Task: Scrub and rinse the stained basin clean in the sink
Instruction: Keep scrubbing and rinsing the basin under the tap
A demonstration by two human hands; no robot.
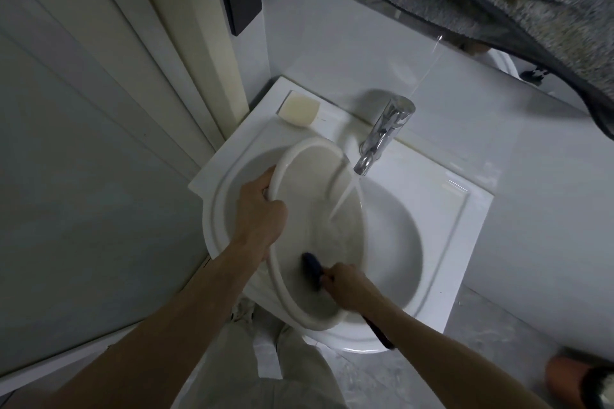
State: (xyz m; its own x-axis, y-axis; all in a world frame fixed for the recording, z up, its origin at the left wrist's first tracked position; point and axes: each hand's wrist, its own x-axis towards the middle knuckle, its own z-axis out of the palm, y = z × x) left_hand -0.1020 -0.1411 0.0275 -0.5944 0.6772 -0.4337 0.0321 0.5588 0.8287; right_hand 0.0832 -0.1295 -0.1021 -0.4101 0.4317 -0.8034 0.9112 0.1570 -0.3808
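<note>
Right hand (345, 285) hides most of the blurred brush (312, 269).

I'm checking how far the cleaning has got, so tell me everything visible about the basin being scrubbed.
The off-white oval plastic basin has a rolled rim and looks dull and discoloured inside. It is tilted in the white ceramic sink. The left hand grips its rim; the right hand presses a dark blue brush against its inner wall. Water from the chrome tap runs into it.

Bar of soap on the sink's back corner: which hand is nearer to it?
Left. The left hand grips the basin rim just below the soap. The right hand holds the brush inside the basin's near end, farther away.
</note>
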